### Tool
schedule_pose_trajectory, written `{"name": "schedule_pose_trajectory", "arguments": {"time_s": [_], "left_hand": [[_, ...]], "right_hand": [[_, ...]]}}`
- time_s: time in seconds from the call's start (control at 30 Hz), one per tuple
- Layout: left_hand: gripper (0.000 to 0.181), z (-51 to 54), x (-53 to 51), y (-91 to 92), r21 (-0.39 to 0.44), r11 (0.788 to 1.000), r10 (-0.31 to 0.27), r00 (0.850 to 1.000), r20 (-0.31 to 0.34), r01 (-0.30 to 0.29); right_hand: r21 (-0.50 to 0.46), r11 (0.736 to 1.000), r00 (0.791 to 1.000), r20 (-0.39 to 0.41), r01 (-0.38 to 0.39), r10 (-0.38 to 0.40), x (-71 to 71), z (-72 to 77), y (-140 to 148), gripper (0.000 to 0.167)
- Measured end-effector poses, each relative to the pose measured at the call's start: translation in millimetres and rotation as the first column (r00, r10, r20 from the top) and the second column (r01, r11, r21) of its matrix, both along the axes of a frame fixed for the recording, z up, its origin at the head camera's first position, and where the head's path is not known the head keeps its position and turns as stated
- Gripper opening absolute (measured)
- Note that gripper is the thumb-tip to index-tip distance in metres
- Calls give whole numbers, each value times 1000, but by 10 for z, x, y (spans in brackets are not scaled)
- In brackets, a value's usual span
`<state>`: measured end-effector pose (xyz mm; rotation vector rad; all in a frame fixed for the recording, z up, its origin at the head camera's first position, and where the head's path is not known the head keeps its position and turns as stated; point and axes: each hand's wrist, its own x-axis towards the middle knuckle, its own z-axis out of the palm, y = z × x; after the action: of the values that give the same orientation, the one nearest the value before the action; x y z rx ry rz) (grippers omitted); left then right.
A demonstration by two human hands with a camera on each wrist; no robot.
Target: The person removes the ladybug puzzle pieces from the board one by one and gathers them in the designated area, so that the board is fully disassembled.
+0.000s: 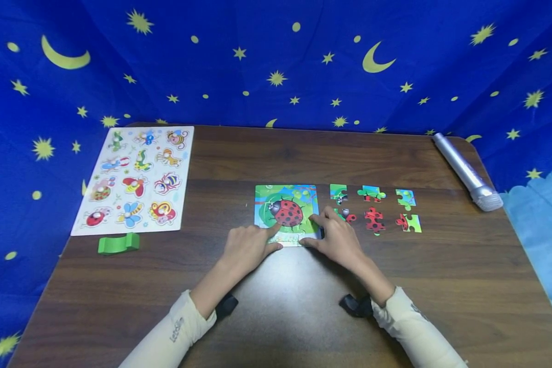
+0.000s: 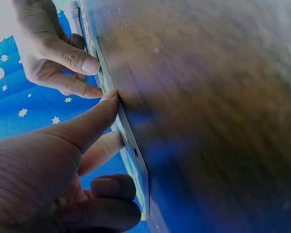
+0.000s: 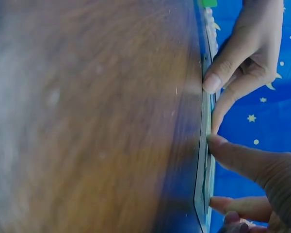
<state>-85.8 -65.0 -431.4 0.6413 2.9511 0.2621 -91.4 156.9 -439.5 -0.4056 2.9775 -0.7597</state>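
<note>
A square ladybug puzzle (image 1: pixel 287 212) lies flat on the table, a pale strip showing along its near edge. My left hand (image 1: pixel 247 248) touches its lower left part: the thumb is at the near edge and the index finger reaches onto the picture. On the lower right, my right hand (image 1: pixel 340 240) touches the puzzle with thumb and index finger. Both wrist views show the thumbs against the puzzle's thin edge (image 2: pixel 131 138), the left hand's other fingers bent loosely. Several loose jigsaw pieces (image 1: pixel 374 221) lie in two rows to the right, one partly hidden by the right hand.
A white peg board (image 1: pixel 135 179) with insect pictures lies at the left, with a green curved block (image 1: pixel 118 244) in front of it. A silver microphone (image 1: pixel 466 171) rests at the far right. Behind the brown table (image 1: pixel 276 153) hangs a blue star-patterned cloth (image 1: pixel 239 82).
</note>
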Motion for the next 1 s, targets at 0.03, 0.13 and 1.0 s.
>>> {"name": "schedule_pose_trajectory", "arguments": {"time_s": [0.03, 0.13, 1.0], "left_hand": [[53, -2, 1, 1, 1, 1000, -2, 1000, -2, 2], [54, -4, -1, 5, 4, 1000, -4, 1000, -4, 4], [53, -2, -10, -36, 42, 999, -18, 999, 46, 16]], "right_hand": [[-3, 1000, 1000, 7, -6, 6, -1, 2, 11, 65], [-3, 999, 999, 10, -36, 36, -10, 0, 49, 65], [-34, 993, 993, -44, -111, 110, 338, 17, 1342, 58]]}}
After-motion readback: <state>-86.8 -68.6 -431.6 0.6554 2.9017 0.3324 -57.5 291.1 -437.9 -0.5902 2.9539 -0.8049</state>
